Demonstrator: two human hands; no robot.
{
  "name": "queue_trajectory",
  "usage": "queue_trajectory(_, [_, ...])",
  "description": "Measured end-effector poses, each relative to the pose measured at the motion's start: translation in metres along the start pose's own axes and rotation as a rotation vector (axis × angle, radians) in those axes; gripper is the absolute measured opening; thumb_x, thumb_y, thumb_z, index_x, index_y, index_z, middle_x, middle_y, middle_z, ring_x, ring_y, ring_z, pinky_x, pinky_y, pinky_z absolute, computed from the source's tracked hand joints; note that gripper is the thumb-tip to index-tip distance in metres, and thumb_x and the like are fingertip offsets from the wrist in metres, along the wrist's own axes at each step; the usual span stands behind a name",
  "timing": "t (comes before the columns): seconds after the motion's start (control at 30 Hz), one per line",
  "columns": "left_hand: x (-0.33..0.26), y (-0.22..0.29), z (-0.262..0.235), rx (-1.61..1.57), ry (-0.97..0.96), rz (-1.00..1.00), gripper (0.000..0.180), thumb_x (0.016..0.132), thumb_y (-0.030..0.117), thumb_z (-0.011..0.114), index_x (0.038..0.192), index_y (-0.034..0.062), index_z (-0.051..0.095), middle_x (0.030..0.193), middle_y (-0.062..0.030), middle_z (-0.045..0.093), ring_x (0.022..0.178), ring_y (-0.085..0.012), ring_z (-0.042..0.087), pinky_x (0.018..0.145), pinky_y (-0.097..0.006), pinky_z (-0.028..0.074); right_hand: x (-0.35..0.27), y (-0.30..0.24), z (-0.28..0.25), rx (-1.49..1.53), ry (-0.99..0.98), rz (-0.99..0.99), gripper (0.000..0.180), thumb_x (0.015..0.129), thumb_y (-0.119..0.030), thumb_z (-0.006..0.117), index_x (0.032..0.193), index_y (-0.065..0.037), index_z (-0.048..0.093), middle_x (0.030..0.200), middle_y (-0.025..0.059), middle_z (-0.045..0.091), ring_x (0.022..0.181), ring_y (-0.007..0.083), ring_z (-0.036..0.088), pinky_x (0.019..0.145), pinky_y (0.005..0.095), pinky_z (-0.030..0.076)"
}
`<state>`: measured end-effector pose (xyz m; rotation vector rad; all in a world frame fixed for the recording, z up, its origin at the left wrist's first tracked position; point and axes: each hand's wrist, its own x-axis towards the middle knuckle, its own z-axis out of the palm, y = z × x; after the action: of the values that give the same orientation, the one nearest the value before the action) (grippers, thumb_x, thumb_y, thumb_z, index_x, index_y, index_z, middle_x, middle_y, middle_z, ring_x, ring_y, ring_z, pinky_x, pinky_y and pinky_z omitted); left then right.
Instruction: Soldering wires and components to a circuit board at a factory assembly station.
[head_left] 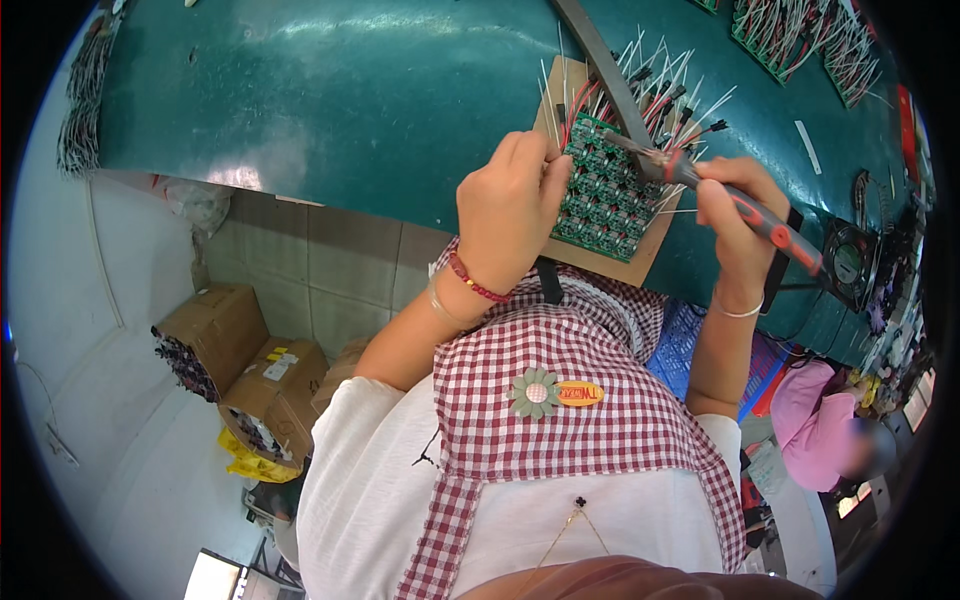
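A green circuit board panel lies on a tan backing board at the table's near edge. White, red and black wires stick out from its far and right sides. My right hand is closed around the handle of a soldering iron, grey with red-orange parts. Its tip points left, over the panel's upper part. At the panel's left edge, my left hand has thumb and fingers pinched together. Whatever sits between those fingertips is too small to make out.
A long grey bar slants over the panel from the far edge. More wired boards lie at the far right, and a wire bundle hangs at the far left. Cardboard boxes stand left below the green table. Someone in pink is at right.
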<state>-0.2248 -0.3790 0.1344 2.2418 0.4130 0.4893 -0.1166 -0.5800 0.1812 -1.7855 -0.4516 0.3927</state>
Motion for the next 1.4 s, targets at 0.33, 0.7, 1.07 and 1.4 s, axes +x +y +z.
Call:
queue_trajectory(0.33, [0.004, -0.007, -0.018, -0.195, -0.049, -0.115, 0.012, 0.08, 0.0, 0.065, 0.077, 0.0017, 0.053, 0.073, -0.0079, 0.055, 0.055, -0.0159, 0.056, 0.05, -0.029, 0.047, -0.051, 0.007, 0.027, -0.034, 0.172, -0.03, 0.025, 0.075, -0.003, 0.07, 0.099, 0.0, 0.066, 0.084, 0.0082, 0.067, 0.064, 0.0128, 0.062, 0.064, 0.0233, 0.049])
queue_trajectory(0.7, [0.005, -0.01, -0.007, -0.191, -0.04, -0.102, 0.015, 0.078, 0.002, 0.068, 0.076, 0.0029, 0.052, 0.072, -0.0069, 0.056, 0.055, -0.0177, 0.058, 0.049, -0.03, 0.046, -0.051, 0.012, 0.069, -0.23, 0.255, -0.231, 0.027, 0.072, 0.005, 0.071, 0.098, -0.001, 0.065, 0.07, 0.0105, 0.062, 0.057, 0.0157, 0.06, 0.052, 0.025, 0.045])
queue_trajectory(1.07, [0.006, -0.018, 0.003, -0.185, -0.045, -0.086, 0.016, 0.078, 0.004, 0.068, 0.076, 0.0037, 0.053, 0.072, -0.008, 0.055, 0.056, -0.0237, 0.058, 0.049, -0.034, 0.046, -0.042, 0.007, 0.069, -0.361, 0.144, -0.36, 0.027, 0.069, 0.005, 0.071, 0.095, 0.0, 0.065, 0.064, 0.0072, 0.058, 0.051, 0.0149, 0.055, 0.047, 0.0248, 0.041])
queue_trajectory(1.4, [0.008, -0.011, -0.005, -0.245, -0.031, -0.088, 0.011, 0.079, -0.001, 0.064, 0.078, 0.0013, 0.054, 0.076, -0.0095, 0.056, 0.058, -0.023, 0.06, 0.051, -0.034, 0.048, -0.05, 0.014, 0.067, -0.212, 0.241, -0.315, 0.026, 0.07, 0.007, 0.068, 0.095, 0.001, 0.064, 0.063, 0.008, 0.056, 0.052, 0.016, 0.054, 0.048, 0.0262, 0.041])
